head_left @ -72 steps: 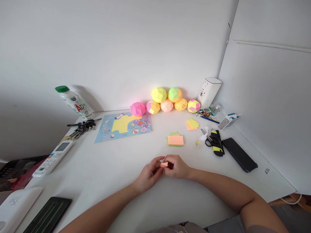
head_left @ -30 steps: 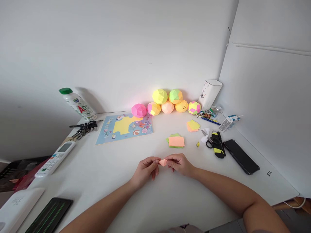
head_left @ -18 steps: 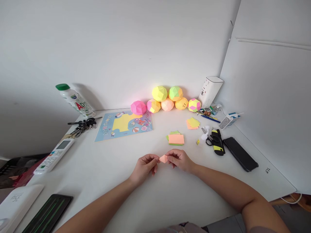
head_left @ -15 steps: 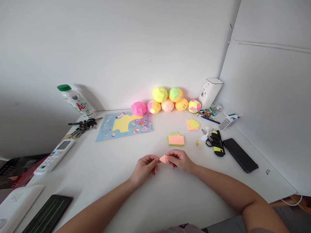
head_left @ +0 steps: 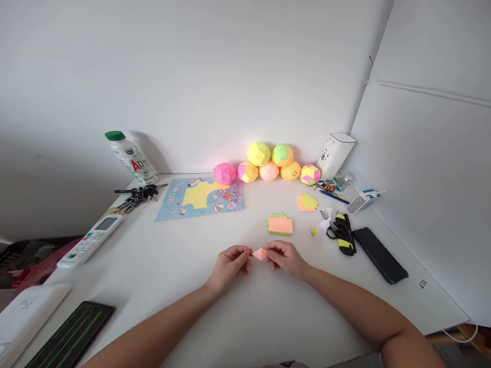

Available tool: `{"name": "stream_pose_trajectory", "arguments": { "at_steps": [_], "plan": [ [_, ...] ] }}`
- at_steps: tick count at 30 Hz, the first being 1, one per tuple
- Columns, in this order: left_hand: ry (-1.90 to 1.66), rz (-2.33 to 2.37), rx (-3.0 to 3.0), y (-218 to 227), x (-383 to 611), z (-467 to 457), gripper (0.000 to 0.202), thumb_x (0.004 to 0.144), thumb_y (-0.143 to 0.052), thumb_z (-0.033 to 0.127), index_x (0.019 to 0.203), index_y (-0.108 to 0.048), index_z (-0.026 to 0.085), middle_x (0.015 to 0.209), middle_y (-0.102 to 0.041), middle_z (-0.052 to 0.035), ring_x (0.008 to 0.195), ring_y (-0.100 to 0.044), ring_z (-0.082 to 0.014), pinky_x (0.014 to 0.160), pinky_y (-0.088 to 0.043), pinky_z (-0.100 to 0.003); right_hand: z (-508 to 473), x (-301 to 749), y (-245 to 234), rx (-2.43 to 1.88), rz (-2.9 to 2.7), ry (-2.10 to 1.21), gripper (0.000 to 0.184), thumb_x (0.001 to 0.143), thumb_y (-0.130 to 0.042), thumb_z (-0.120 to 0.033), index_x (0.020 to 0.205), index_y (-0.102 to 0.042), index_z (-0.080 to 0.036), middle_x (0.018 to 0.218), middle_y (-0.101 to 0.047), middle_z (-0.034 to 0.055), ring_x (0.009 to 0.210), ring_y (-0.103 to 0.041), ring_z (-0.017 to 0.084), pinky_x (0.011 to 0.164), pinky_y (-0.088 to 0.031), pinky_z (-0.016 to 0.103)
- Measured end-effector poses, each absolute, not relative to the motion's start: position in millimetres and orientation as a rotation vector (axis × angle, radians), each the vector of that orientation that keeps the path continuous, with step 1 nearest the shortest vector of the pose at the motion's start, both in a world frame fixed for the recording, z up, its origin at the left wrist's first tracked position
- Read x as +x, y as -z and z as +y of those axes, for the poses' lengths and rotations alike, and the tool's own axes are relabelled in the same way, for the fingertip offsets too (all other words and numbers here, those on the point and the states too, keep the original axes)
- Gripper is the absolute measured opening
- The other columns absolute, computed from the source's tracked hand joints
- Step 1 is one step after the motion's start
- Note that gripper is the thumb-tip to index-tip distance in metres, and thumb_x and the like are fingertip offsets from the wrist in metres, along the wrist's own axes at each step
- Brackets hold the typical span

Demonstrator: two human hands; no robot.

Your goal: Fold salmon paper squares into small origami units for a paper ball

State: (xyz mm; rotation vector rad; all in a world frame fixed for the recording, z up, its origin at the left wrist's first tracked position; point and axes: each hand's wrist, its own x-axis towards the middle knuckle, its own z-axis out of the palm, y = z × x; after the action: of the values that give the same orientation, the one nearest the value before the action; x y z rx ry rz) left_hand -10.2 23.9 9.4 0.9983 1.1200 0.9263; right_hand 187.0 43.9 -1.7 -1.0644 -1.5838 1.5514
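Note:
A small folded piece of salmon-pink paper (head_left: 260, 254) is held above the white table, its middle coming to a point. My left hand (head_left: 232, 265) pinches its left corner between thumb and forefinger. From the other side my right hand (head_left: 286, 258) pinches the right corner the same way. Just beyond the hands lies a stack of sticky notes (head_left: 280, 225), salmon on top with green beneath. Farther back and to the right is a smaller pile of yellow and orange notes (head_left: 307, 201).
Several faceted paper balls (head_left: 269, 171) are piled against the wall. A blue printed board (head_left: 169, 207) lies left of them. Scissors (head_left: 332, 232), a box cutter (head_left: 346, 240) and a black phone (head_left: 379, 255) are on the right. On the left are a bottle (head_left: 132, 161), keys (head_left: 140, 197) and a remote (head_left: 91, 241).
The view has shifted slightly, so the things at the back sit a little lower and more to the right. Both hands keep their pinch on the folded paper.

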Motion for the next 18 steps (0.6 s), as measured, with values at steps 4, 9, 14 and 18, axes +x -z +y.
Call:
{"name": "stream_pose_trajectory", "arguments": {
  "at_steps": [4, 9, 14, 18],
  "plan": [
    [-0.993, 1.205, 1.449, -3, -7, 16, 0.025, 0.085, -0.043, 0.033, 0.089, -0.062, 0.018, 0.093, -0.064, -0.0087, 0.078, -0.064, -0.0193, 0.073, -0.053, -0.035, 45, 189, 1, -1.112, -1.513, -1.532, 0.028, 0.082, -0.055, -0.044, 0.088, -0.055, -0.016, 0.070, -0.059, 0.0001, 0.048, -0.051, 0.008, 0.046, -0.039, 0.022],
    [-0.659, 1.116, 2.380, 9, -9, 10, 0.044, 0.085, -0.045, 0.033, 0.125, -0.052, 0.016, 0.138, -0.042, -0.0151, 0.131, -0.031, -0.0342, 0.106, -0.027, -0.053, 54, 189, -17, -1.135, -1.608, -1.328, 0.024, 0.085, -0.051, -0.041, 0.084, -0.053, -0.017, 0.077, -0.059, 0.0021, 0.057, -0.052, 0.010, 0.050, -0.040, 0.023],
    [-0.246, 1.027, 2.642, 8, -13, 10, 0.075, 0.085, -0.033, 0.058, 0.144, -0.014, 0.017, 0.151, -0.009, -0.0133, 0.137, -0.005, -0.0379, 0.107, -0.009, -0.061, 87, 170, -32, -1.195, -1.969, -0.998, 0.010, 0.082, -0.053, -0.024, 0.078, -0.060, -0.018, 0.082, -0.062, 0.0039, 0.077, -0.054, 0.016, 0.061, -0.041, 0.026],
    [-0.173, 1.045, 2.664, 5, -13, 9, 0.075, 0.085, -0.026, 0.061, 0.145, -0.009, 0.018, 0.151, -0.004, -0.0119, 0.137, -0.002, -0.0361, 0.107, -0.004, -0.059, 128, 144, -28, -1.257, -2.119, -0.811, 0.010, 0.077, -0.054, -0.018, 0.075, -0.064, -0.019, 0.083, -0.065, 0.0047, 0.094, -0.051, 0.022, 0.070, -0.042, 0.030]
  ]
}}
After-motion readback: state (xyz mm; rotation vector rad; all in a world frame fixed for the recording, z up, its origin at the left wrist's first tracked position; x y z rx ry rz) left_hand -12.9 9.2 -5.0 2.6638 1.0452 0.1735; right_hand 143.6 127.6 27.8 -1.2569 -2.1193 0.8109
